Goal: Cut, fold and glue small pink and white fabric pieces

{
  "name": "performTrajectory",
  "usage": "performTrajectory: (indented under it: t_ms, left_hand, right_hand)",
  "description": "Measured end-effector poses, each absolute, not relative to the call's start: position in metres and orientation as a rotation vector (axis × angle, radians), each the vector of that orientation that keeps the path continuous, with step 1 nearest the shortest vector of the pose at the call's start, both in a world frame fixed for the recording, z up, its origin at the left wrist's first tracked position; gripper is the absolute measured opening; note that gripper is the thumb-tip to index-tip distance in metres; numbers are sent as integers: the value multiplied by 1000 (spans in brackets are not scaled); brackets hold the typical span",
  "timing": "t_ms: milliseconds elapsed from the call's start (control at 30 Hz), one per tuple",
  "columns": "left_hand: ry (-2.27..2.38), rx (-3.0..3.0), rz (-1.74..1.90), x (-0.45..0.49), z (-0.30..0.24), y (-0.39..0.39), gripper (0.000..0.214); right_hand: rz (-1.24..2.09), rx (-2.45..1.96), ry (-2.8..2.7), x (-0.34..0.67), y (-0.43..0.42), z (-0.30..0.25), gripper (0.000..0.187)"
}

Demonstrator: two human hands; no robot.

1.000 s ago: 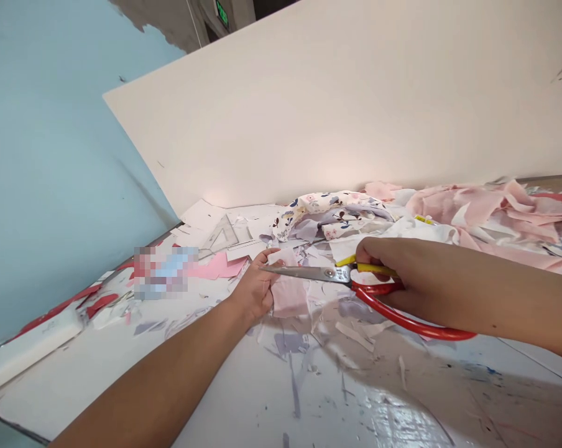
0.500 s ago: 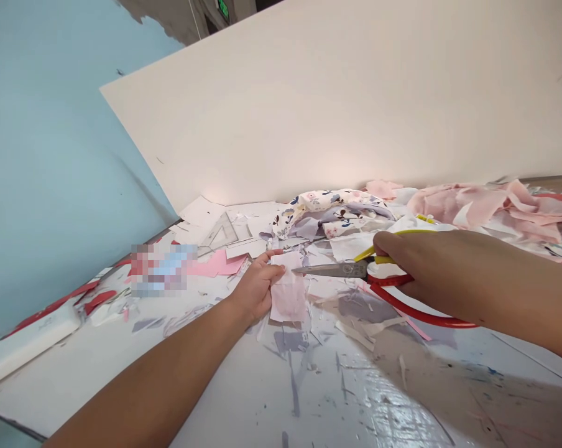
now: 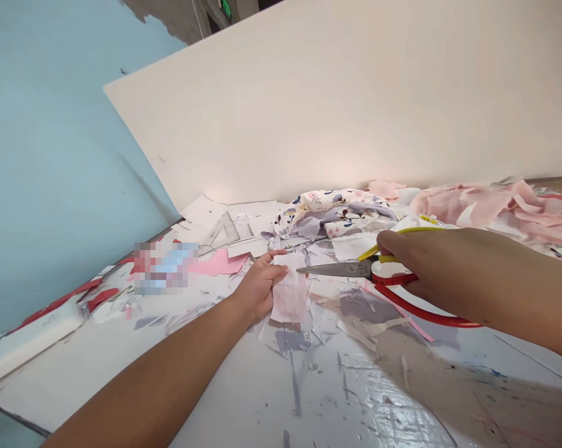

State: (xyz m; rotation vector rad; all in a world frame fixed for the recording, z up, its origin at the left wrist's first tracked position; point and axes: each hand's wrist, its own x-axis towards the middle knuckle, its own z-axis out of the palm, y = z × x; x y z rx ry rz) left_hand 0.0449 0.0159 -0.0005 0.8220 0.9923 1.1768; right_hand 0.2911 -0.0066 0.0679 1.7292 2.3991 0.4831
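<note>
My left hand (image 3: 263, 285) pinches a small pale pink rectangular piece (image 3: 289, 300), fabric or paper, by its left edge, with the thumb lying on its face. A crease or seam runs across the piece. In my right hand (image 3: 430, 261) is a pair of scissors (image 3: 339, 269) with one red and one yellow handle. Their blades look closed and point left, the tip over or right beside the upper part of the pink piece. I cannot tell whether the tip touches it.
Floral cloth (image 3: 341, 211) lies bunched behind my hands, and pink cloth scraps (image 3: 500, 208) are heaped at the right. A clear set square (image 3: 221, 231) and pink paper (image 3: 220, 262) lie at the left. Thin offcuts litter the white table (image 3: 225, 379). A large pale board (image 3: 337, 106) stands behind.
Hardly anything differs. The view has shifted slightly, and the scissors' tip sits a touch farther right relative to the pink piece. Both hands keep their hold.
</note>
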Motion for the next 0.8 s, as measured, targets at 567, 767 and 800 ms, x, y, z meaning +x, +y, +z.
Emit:
performTrajectory:
  t_ms: [567,767,800]
  left_hand:
    - [901,820,1111,41,-4,17,37]
    - [812,780,1044,40,-4,18,38]
    - [791,773,1033,40,-4,17,39]
  right_hand:
    - [338,1686,2497,279,-12,60,21]
    - [353,1694,2550,277,-10,58,20]
    - [346,1693,2558,277,-11,59,20]
